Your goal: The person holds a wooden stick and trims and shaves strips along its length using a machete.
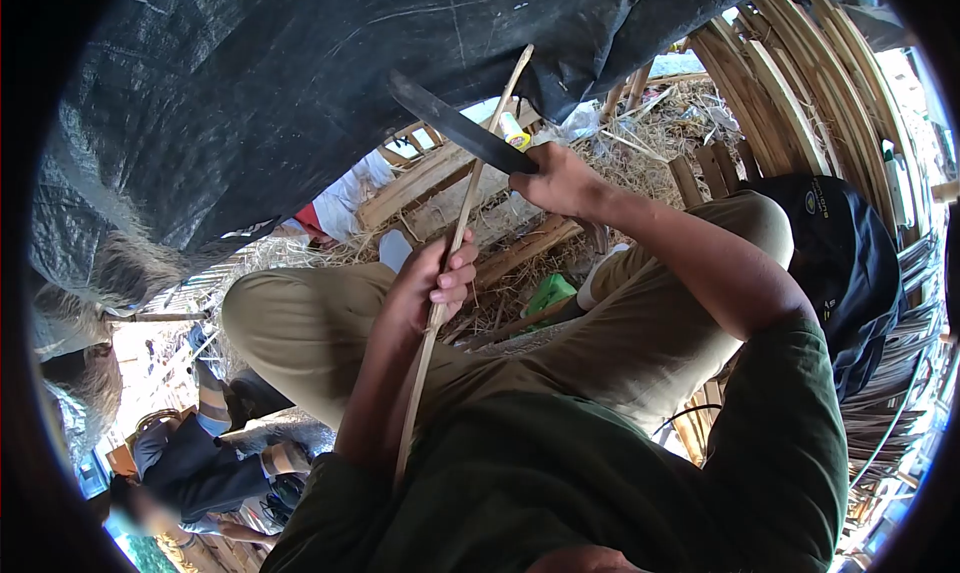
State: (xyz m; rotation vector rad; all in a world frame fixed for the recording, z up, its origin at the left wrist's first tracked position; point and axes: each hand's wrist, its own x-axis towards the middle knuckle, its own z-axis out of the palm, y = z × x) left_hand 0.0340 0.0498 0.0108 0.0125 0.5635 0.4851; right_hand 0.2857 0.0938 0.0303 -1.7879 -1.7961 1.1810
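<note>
My left hand (440, 280) is closed around a long, thin bamboo strip (466, 208), which runs up and slightly right from near my chest. My right hand (560, 181) grips a machete (460, 123) by its handle, mostly hidden in the fist. The dark, broad blade points up and left and crosses the strip above my left hand. Whether the edge touches the strip or only overlaps it in view, I cannot tell. Both hands are above my bent knees.
A black tarp (250, 103) hangs overhead at upper left. Wooden slats (790, 83) stand at upper right, near a black bag (835, 243). Planks (530, 248) and straw lie below. Another person (190, 473) is at lower left. A green item (548, 298) lies between my legs.
</note>
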